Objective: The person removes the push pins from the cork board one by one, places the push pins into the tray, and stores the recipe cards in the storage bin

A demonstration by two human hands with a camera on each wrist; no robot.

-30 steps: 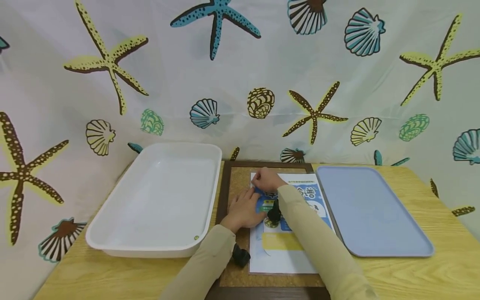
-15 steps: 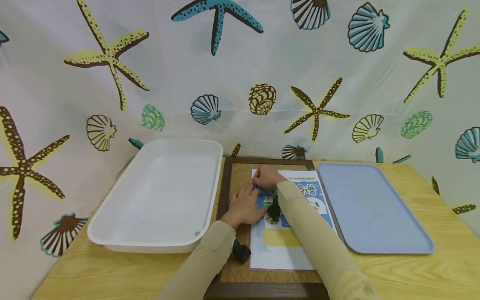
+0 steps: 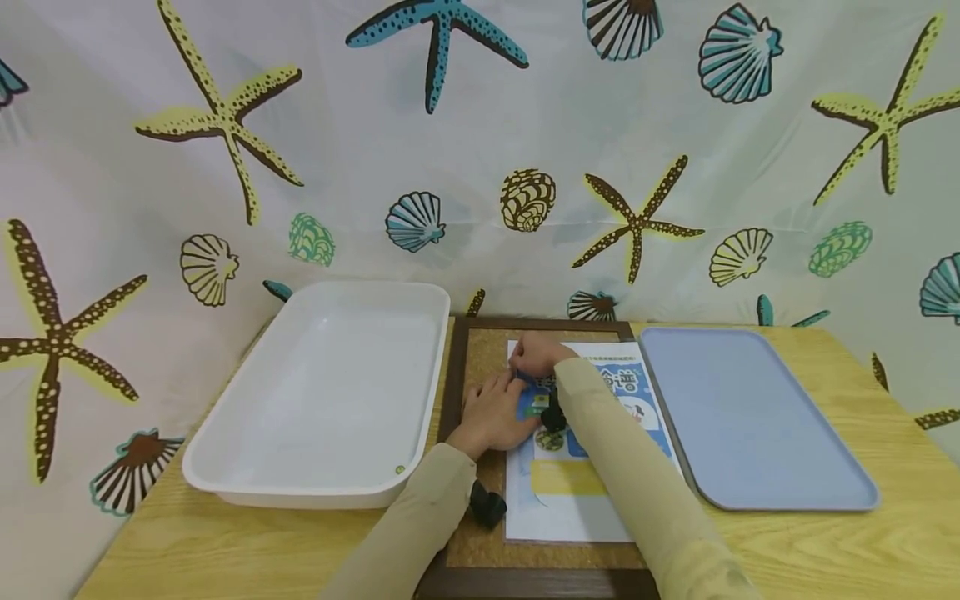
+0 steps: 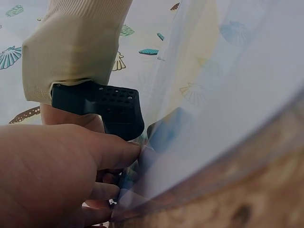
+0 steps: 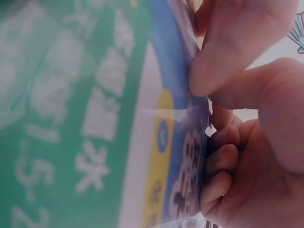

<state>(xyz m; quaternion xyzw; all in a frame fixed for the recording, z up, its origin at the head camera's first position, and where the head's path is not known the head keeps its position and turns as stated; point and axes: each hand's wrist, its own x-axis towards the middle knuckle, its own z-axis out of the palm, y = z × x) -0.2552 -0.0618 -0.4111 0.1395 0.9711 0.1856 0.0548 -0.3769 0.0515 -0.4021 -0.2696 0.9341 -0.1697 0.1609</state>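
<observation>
A glossy printed poster with blue and yellow areas lies on a brown-framed cork board. My left hand rests spread along the poster's left edge, fingers straight. Just beyond it, my right hand is at the poster's upper left corner, fingers curled and thumb against the index finger. The right wrist view shows the right hand close to the blue printed edge. What its fingertips pinch is mostly hidden; I cannot tell its kind. In the left wrist view, the left thumb lies by the clear sheet edge.
On the left stands a deep white tray. A flat pale blue tray sits to the right of the board. The wooden table runs underneath, and a cloth with starfish and shells hangs behind.
The head view shifts slightly. Both hands keep their places at the poster's upper left, with no other visible change.
</observation>
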